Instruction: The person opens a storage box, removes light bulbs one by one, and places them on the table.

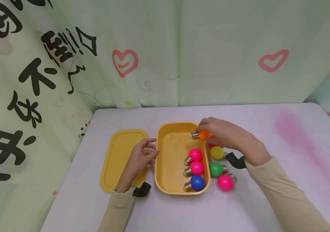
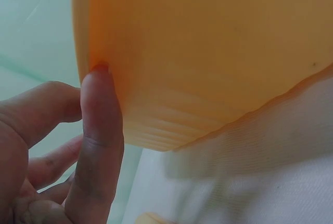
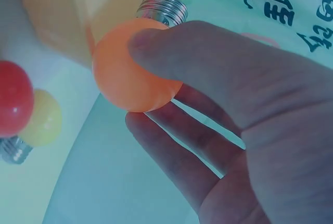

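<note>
An orange light bulb (image 1: 203,135) with a silver screw base is held in my right hand (image 1: 225,133), over the right rim of the yellow box (image 1: 172,154). The thumb lies across the bulb's round part in the right wrist view. Inside the box, two pink bulbs (image 1: 195,155) and a blue bulb (image 1: 197,183) lie in a column along the right wall, bases leftward. At the left rim, my left hand (image 1: 141,156) grips the box edge lightly; one finger (image 2: 99,114) presses its outer wall in the left wrist view.
Right of the box lie a yellow bulb (image 1: 217,153), a green bulb (image 1: 215,169), a pink bulb (image 1: 225,183) and a red bulb (image 3: 14,99), which the right hand mostly hides in the head view. A yellow lid (image 1: 115,161) lies left, partly under the left hand.
</note>
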`<state>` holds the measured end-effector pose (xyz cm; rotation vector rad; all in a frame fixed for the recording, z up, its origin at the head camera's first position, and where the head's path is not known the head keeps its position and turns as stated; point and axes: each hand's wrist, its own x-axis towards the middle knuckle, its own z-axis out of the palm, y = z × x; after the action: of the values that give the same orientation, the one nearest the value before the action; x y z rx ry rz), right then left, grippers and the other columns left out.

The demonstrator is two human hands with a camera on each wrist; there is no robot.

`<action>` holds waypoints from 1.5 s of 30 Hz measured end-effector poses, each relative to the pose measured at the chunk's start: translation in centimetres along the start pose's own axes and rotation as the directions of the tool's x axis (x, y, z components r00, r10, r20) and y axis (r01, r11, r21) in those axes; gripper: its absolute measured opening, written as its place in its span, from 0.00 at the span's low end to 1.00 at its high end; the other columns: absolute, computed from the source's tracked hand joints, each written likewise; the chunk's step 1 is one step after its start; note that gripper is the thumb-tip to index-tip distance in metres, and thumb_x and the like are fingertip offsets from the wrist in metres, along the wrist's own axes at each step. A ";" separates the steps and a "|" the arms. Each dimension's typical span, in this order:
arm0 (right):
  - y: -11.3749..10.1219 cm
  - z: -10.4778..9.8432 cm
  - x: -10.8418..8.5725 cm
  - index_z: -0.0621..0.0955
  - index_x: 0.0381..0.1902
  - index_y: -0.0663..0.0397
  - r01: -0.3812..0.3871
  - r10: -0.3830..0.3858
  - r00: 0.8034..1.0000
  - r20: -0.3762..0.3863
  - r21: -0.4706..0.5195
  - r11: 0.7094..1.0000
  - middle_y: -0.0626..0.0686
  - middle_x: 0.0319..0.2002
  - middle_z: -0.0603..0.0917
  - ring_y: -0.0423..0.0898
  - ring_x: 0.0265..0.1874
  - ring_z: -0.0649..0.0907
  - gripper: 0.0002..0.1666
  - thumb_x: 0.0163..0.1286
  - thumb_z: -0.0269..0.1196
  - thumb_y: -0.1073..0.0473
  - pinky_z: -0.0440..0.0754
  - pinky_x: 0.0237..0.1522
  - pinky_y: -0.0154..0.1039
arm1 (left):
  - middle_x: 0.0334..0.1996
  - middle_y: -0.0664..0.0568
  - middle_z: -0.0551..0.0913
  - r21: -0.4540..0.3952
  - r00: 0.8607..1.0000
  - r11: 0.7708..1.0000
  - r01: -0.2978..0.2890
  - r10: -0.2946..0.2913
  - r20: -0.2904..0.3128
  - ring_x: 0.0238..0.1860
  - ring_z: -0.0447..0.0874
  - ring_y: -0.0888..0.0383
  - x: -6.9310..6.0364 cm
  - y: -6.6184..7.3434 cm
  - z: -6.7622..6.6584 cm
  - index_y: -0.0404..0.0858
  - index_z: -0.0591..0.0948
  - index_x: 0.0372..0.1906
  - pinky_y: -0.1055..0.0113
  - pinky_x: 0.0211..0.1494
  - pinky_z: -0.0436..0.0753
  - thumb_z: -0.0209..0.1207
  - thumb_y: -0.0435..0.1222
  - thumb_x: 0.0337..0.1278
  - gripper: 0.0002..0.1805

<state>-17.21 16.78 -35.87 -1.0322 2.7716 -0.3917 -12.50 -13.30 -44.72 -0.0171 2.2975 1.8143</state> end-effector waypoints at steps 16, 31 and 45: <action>3.0 0.0 -2.6 0.85 0.50 0.56 -0.093 0.093 0.996 -0.013 0.005 0.996 0.56 0.49 0.83 0.54 0.50 0.81 0.23 0.54 0.76 0.64 0.86 0.49 0.50 | 0.44 0.43 0.78 -0.003 1.000 1.000 0.001 -0.001 0.004 0.24 0.81 0.55 -0.1 0.1 -0.1 0.39 0.75 0.64 0.66 0.28 0.86 0.66 0.32 0.60 0.26; 6.4 1.1 -3.8 0.84 0.50 0.59 -0.193 0.193 0.981 -0.008 0.004 0.981 0.58 0.49 0.83 0.57 0.50 0.81 0.23 0.54 0.75 0.69 0.86 0.49 0.53 | 0.44 0.43 0.78 -0.002 1.000 1.000 -0.008 0.008 0.005 0.23 0.81 0.56 0.2 -0.2 -0.1 0.38 0.74 0.64 0.67 0.29 0.86 0.66 0.31 0.60 0.26; 9.0 2.2 -4.3 0.84 0.51 0.61 -0.239 0.239 0.971 -0.003 -0.003 0.971 0.61 0.50 0.83 0.60 0.52 0.80 0.23 0.56 0.73 0.69 0.83 0.52 0.57 | 0.45 0.43 0.77 -0.011 1.000 1.000 -0.002 0.002 0.010 0.23 0.80 0.55 0.1 -0.1 -0.1 0.39 0.74 0.64 0.68 0.28 0.85 0.65 0.32 0.61 0.26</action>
<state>-19.00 25.72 -40.40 -0.6853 2.8538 -0.3542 -12.64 -13.41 -44.83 -0.0078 2.2811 1.8238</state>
